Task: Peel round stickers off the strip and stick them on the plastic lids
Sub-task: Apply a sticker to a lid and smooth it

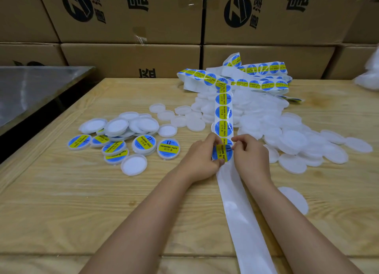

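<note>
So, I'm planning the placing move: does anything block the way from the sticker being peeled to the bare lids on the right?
No object does. The left hand pinches the sticker while the right hand holds the strip; the bare lids begin just beyond the right hand, which alone lies between.

Even, fairly bright indoor light, apparently from overhead. Shadows soft and short under white lids (133, 165). Pale glare on metal surface (30, 89) at left edge, sheen on backing strip (242, 212) lower centre. Wide-angle bending at edges: cartons (131, 13) along top lean outward. Centre sharp, corners slightly soft.
</note>
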The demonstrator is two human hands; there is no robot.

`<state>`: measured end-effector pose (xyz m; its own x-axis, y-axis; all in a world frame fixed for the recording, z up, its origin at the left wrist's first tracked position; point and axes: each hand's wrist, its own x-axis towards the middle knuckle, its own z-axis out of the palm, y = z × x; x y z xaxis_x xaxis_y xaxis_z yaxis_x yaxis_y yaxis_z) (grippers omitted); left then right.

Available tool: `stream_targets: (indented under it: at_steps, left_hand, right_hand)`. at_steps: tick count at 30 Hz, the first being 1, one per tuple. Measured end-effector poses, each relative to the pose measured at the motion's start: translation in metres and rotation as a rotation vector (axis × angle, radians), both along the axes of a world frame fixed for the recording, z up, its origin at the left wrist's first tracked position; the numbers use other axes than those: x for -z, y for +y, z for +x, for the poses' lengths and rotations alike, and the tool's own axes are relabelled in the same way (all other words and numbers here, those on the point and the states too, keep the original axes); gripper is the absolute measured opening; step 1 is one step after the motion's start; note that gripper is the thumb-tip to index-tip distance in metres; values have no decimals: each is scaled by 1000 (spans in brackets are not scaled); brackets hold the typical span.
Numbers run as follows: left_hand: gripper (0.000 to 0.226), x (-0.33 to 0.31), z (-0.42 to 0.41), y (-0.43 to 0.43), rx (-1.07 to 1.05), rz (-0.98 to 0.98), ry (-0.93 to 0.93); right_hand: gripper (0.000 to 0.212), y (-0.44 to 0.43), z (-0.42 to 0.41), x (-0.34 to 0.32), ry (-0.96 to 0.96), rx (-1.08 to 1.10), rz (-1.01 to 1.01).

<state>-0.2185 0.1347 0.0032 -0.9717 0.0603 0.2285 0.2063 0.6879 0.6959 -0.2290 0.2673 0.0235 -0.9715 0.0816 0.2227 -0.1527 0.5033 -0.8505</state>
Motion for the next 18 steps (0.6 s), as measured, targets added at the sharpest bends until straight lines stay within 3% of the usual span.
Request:
stream_targets:
  at_steps: [4,8,13,18]
  left_hand:
    - [28,0,0,1,40,-4,-12]
    - [22,-12,3,-1,113,266,-136]
    - [10,-24,7,-4,241,526,-273]
    - [12,-26,4,-10,166,810,-261]
  right_hand:
    - [27,0,-1,-1,31,21,-68]
    - [23,-2,-1,-1,36,15,-157]
    - [29,-4,-3,-1,-94,-25,-283]
    - [37,-3,-5,-1,-102,-39,-297]
